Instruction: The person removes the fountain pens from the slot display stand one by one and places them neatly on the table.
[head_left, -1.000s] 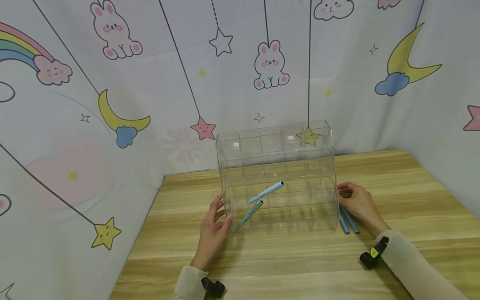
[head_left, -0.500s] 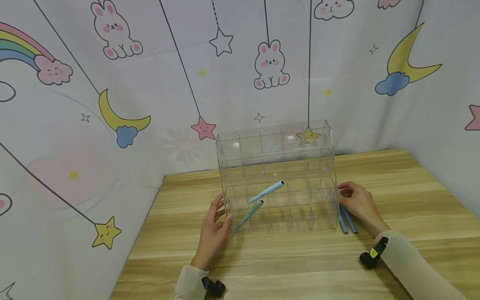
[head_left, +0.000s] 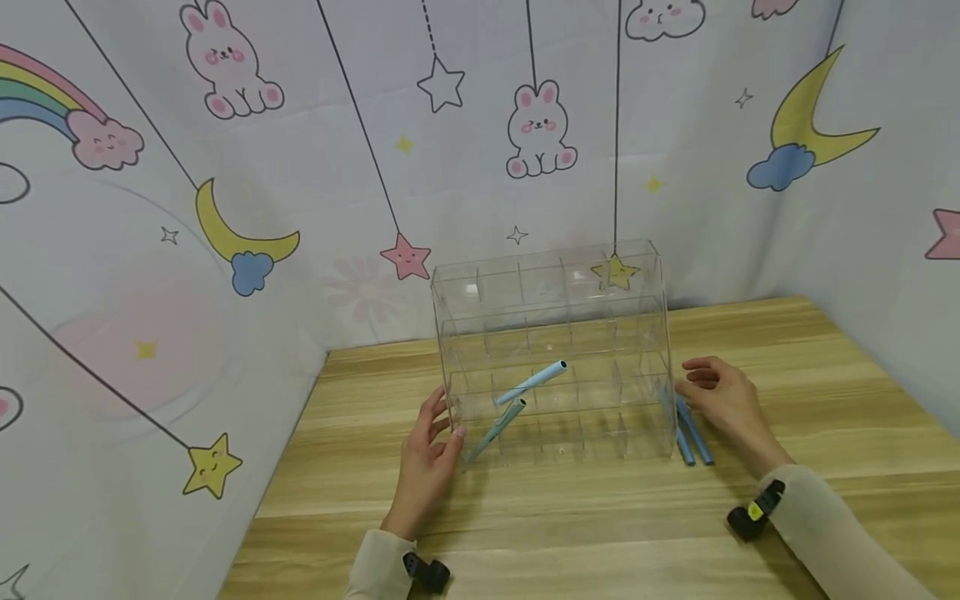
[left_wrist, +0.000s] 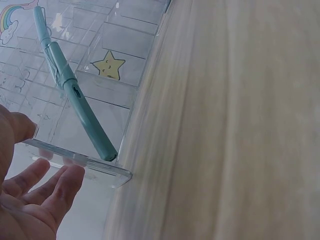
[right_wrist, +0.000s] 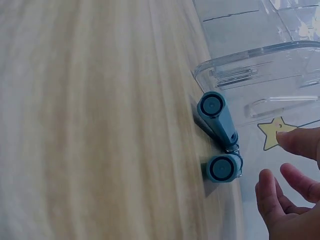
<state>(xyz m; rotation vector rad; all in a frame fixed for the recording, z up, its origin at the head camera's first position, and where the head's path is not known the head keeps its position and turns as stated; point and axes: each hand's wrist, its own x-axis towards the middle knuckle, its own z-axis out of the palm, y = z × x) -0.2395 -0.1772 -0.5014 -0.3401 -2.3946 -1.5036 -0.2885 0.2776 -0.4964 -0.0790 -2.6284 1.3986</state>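
A clear acrylic organizer (head_left: pixel 497 287) with rows of small compartments stands on the wooden table. Its left side wall is held by my left hand (head_left: pixel 426 471), thumb at the front edge and fingers along the outside. A green pen (head_left: pixel 497 431) leans out of a bottom-row compartment at the left. One row higher, a light blue pen (head_left: pixel 532 383) slants up to the right. Beside the organizer's right wall, two blue pens (right_wrist: pixel 222 168) rest close together. My right hand (head_left: pixel 723 400) hovers next to them, fingers loosely bent, with no object between thumb and fingers.
The wood-grain table (head_left: pixel 570 533) extends around the organizer. Behind and at both sides hangs a white curtain (head_left: pixel 480 192) printed with bunnies, stars and moons. Black wrist cameras (head_left: pixel 426 573) sit at both sleeves.
My right hand has drawn slightly to the right, away from the organizer's side wall. The two blue pens beside it have shifted a little. My left hand stays put.
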